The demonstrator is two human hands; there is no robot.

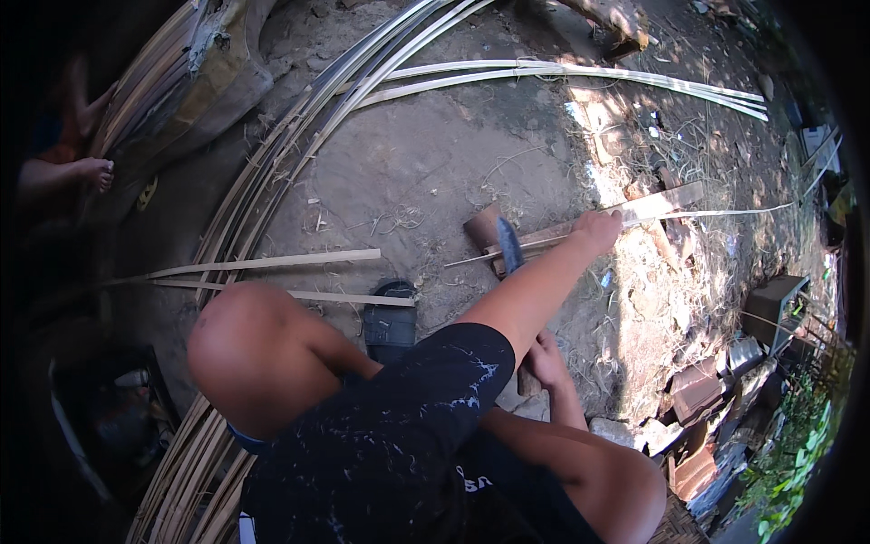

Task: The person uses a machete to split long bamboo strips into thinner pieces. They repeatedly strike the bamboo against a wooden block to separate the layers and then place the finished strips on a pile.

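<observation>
My left arm reaches across to the right, and my left hand (598, 232) is closed on a flat bamboo strip (669, 201). A thinner pale strip (725, 214) runs out to the right beside it. Under my left forearm a large knife (509, 243) shows its dark blade, pointing away from me. My right hand (546, 361) is wrapped round its handle, partly hidden by my left arm. The blade stands by the strip, next to a short brown wooden piece (482, 227) on the ground; whether blade and strip touch I cannot tell.
Long bamboo strips (272, 172) curve along the left and across the far side. Two strip ends (362, 257) lie near my left knee, by a dark sandal (391, 331). Another person's foot (95, 174) is at far left. Bricks and rubble (698, 390) lie at right.
</observation>
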